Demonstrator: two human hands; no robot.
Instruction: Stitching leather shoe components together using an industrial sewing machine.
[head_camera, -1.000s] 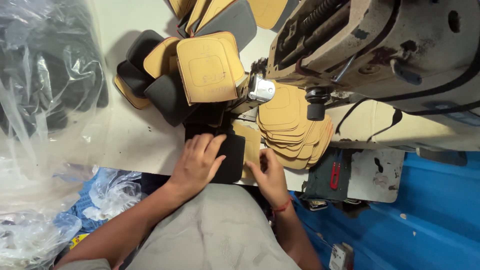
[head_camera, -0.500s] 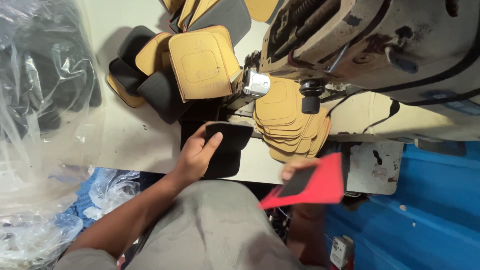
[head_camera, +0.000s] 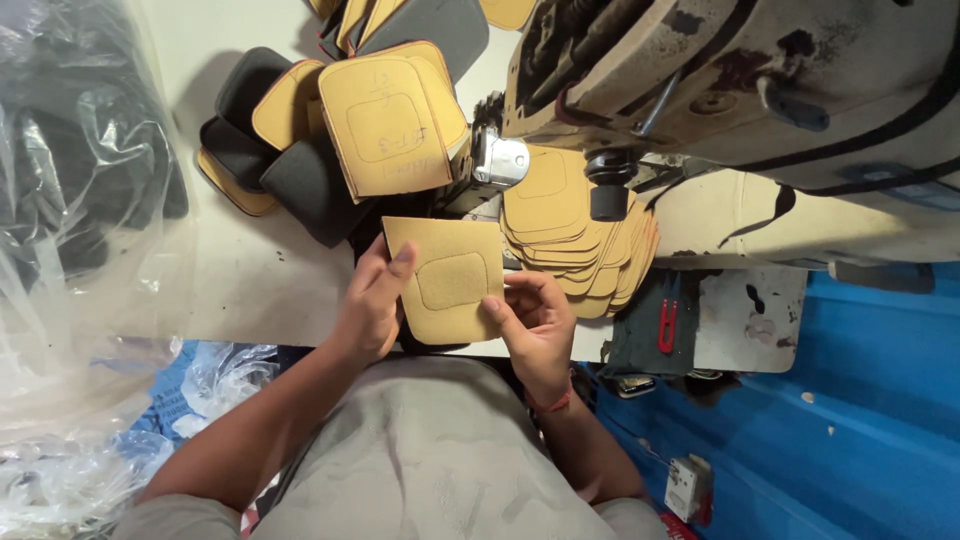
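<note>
Grey cloth over the person's lap fills the bottom of the view, with both bare forearms reaching up from it to the near edge of the desk (head_camera: 260, 290). Left hand (head_camera: 370, 305) grips the left side of a tan square piece (head_camera: 450, 280), thumb on top and fingers curled behind it. Right hand (head_camera: 535, 320) pinches the lower right edge of the same piece, fingers closed on it; a red thread band sits on that wrist. The piece is held flat just above the desk edge, a stitched rounded square patch showing in its middle, with something dark under it.

Right of the hands, a fanned stack of tan pieces (head_camera: 580, 240) lies on the desk, and a small red thread clipper (head_camera: 667, 325) rests on a dark cloth near the desk's corner. Left, clear plastic bags (head_camera: 80, 230) crowd the side.

Farther off, a pile of black and tan padded pieces (head_camera: 340, 140) sits beyond the held piece. A worn sewing machine (head_camera: 740, 90) stretches across the top right, its metal foot just beyond the held piece.
</note>
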